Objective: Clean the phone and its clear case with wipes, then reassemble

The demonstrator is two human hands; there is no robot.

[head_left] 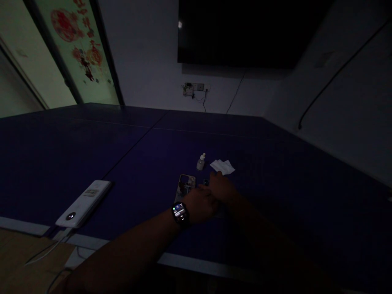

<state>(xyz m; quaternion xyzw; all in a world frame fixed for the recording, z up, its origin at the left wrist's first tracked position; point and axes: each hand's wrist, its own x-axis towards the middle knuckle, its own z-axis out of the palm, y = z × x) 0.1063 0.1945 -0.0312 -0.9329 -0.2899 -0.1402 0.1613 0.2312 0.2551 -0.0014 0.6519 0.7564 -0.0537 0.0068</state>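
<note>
My left hand [200,205], with a lit smartwatch [180,213] on its wrist, lies over a dark phone, its fingers curled at the phone's side. The phone's camera corner [206,182] shows just beyond the fingers; most of the phone is hidden under my hands. My right hand [223,188] is closed and bent down over the same phone, touching my left hand; whatever its fingers hold is too dark to make out. Left of the hands lies a patterned phone case [185,184]. A small dropper bottle [200,163] stands upright behind, beside white paper sheets [223,166].
The room is dim. A white power bank [85,203] with cables lies near the front left edge of the blue table [128,139]. Beyond the table, a large dark screen [245,32] hangs on the wall above a socket panel [196,87] with wires.
</note>
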